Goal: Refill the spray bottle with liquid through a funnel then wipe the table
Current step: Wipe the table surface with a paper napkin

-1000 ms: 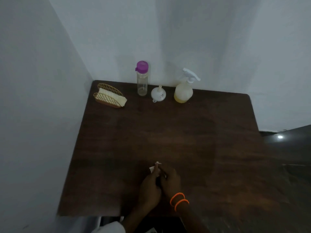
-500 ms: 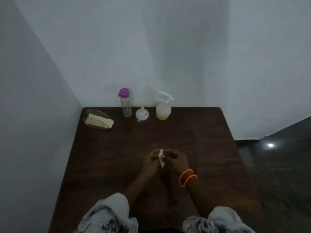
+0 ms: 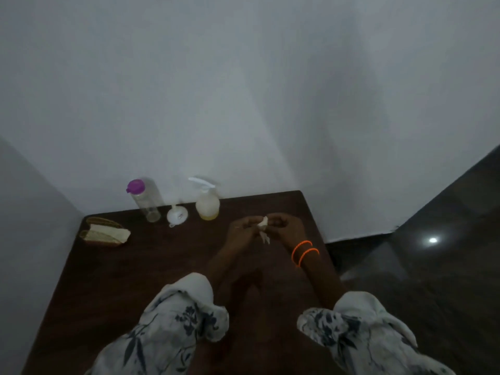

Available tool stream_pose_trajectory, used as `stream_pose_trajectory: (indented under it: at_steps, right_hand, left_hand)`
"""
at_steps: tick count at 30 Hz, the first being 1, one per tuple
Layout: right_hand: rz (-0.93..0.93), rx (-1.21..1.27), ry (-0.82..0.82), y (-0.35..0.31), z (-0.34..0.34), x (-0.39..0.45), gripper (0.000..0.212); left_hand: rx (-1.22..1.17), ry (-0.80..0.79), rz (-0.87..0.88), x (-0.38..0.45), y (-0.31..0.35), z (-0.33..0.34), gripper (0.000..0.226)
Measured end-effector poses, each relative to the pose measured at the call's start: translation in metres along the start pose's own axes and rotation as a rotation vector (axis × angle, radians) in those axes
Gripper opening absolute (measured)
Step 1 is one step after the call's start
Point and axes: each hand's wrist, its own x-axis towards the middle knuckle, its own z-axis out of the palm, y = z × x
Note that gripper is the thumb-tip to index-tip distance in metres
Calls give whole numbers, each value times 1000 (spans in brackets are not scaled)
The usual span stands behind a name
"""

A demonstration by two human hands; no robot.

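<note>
both hands, left (image 3: 241, 230) and right (image 3: 284, 227), curl and pinch a small white scrap (image 3: 263, 226) between them above the table (image 3: 135, 266).

dim, soft-focus view; glare spot on floor (image 3: 433, 240).

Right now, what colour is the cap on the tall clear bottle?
Purple; the cap shows clearly in the head view, the only view.

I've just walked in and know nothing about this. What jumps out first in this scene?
Two hands meet over the dark wooden table, the left hand and right hand both pinching a small white scrap, with orange bangles glowing on the right wrist. Along the far edge stand a purple-capped bottle, a white funnel and a spray bottle holding yellowish liquid.
</note>
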Motion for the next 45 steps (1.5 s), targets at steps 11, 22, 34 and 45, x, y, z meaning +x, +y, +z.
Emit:
stream_pose_trajectory:
  at_steps: [11, 22, 34, 45]
  right_hand:
    - [-97, -181, -26, -25, -144, 28, 35]
    - [-91, -459, 167, -30, -224, 46, 20]
    - [-5, -531, 427, -2, -250, 99, 11]
    - [85, -641, 363, 38, -271, 110, 30]
  left_hand:
    - [145, -4, 80, 29, 39, 115, 29]
    - [482, -140, 203, 69, 77, 206, 10]
    - [402, -243, 19, 130, 82, 278, 16]
    - [807, -375, 96, 162, 43, 267, 40]
